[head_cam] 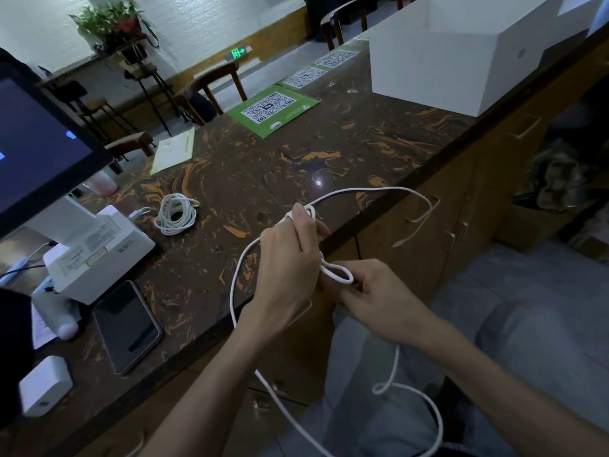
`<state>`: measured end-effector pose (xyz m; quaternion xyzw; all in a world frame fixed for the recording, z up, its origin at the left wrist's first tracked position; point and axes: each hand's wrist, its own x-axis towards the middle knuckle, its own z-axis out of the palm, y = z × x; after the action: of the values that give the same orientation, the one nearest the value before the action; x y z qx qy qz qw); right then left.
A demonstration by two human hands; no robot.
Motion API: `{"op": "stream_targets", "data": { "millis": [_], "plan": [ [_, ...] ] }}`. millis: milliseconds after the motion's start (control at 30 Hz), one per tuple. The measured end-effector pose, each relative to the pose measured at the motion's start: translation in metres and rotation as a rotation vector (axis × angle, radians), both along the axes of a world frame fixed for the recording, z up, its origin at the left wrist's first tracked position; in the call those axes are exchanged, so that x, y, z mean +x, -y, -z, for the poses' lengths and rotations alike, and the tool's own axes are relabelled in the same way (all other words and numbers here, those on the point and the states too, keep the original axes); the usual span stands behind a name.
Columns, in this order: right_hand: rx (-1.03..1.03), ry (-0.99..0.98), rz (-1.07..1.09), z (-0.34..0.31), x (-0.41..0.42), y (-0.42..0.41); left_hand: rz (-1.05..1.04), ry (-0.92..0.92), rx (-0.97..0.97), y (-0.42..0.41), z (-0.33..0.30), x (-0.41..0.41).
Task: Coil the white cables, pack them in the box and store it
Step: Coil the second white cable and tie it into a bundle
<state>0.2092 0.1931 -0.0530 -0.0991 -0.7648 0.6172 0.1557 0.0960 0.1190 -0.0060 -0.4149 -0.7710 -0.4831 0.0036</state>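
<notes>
I hold a long white cable (369,190) in both hands at the counter's front edge. My left hand (290,262) grips a few turns of it near the fingertips. Just below and to the right, my right hand (372,298) pinches a small loop of the same cable. One end arcs out to the right and hangs past the edge; the rest droops in big loops over my lap. A second white cable (176,214) lies coiled on the counter to the left. The open white box (438,57) stands at the counter's far right.
The dark marbled counter (263,166) carries a monitor (36,150), a white receipt printer (95,252), a black phone (127,326), a white adapter (44,385), a paper slip (174,150) and green QR-code signs (273,110). Cabinet drawers (461,225) sit below the edge.
</notes>
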Motion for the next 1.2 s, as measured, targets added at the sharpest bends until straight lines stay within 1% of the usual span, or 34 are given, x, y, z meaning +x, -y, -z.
{"op": "stream_targets", "data": {
  "millis": [67, 133, 200, 267, 367, 433, 533, 600, 700, 767, 900, 967, 1000, 1033, 1067, 1133, 1200],
  "plan": [
    [0.051, 0.040, -0.036, -0.001, 0.000, -0.002, 0.000, 0.025, -0.013, 0.001, 0.003, -0.005],
    [0.069, 0.090, -0.127, -0.005, 0.001, -0.004, -0.012, 0.077, 0.005, 0.000, 0.004, -0.010],
    [0.052, 0.123, -0.261, -0.010, 0.002, -0.003, -0.032, 0.162, 0.045, -0.003, 0.004, -0.013],
    [0.002, 0.105, -0.343, -0.013, 0.003, 0.000, -0.026, 0.219, 0.053, -0.007, 0.004, -0.013],
    [0.025, 0.077, -0.371, -0.020, 0.007, -0.003, 0.065, 0.183, -0.002, -0.009, 0.004, -0.015],
    [-0.013, 0.034, -0.384, -0.023, 0.010, -0.009, 0.114, 0.152, -0.054, -0.009, 0.004, -0.019],
    [-0.068, -0.036, -0.321, -0.027, 0.015, -0.017, 0.131, 0.066, -0.096, -0.009, 0.006, -0.022],
    [-0.065, -0.107, -0.235, -0.026, 0.015, -0.019, 0.132, 0.066, -0.078, -0.010, 0.008, -0.020],
    [-0.136, -0.255, -0.034, -0.021, 0.015, -0.024, 0.117, 0.049, -0.113, -0.009, 0.014, -0.016],
    [-0.098, -0.294, 0.102, -0.023, 0.016, -0.029, 0.134, 0.059, -0.177, -0.006, 0.018, -0.010],
    [0.060, -0.319, 0.310, -0.037, 0.015, -0.042, 0.266, 0.198, -0.313, 0.000, 0.021, 0.005],
    [0.095, -0.319, 0.376, -0.041, 0.014, -0.050, 0.355, 0.372, -0.327, 0.005, 0.016, 0.009],
    [0.073, -0.318, 0.392, -0.042, 0.014, -0.054, 0.403, 0.457, -0.315, 0.008, 0.013, 0.010],
    [0.052, -0.304, 0.402, -0.041, 0.014, -0.058, 0.448, 0.503, -0.297, 0.012, 0.009, 0.009],
    [0.046, -0.276, 0.396, -0.041, 0.016, -0.061, 0.484, 0.502, -0.283, 0.015, 0.006, 0.007],
    [0.123, -0.190, 0.328, -0.042, 0.021, -0.066, 0.527, 0.425, -0.263, 0.020, 0.002, 0.003],
    [0.287, -0.110, 0.220, -0.046, 0.026, -0.067, 0.484, 0.335, -0.240, 0.021, 0.001, 0.001]
  ]
}}
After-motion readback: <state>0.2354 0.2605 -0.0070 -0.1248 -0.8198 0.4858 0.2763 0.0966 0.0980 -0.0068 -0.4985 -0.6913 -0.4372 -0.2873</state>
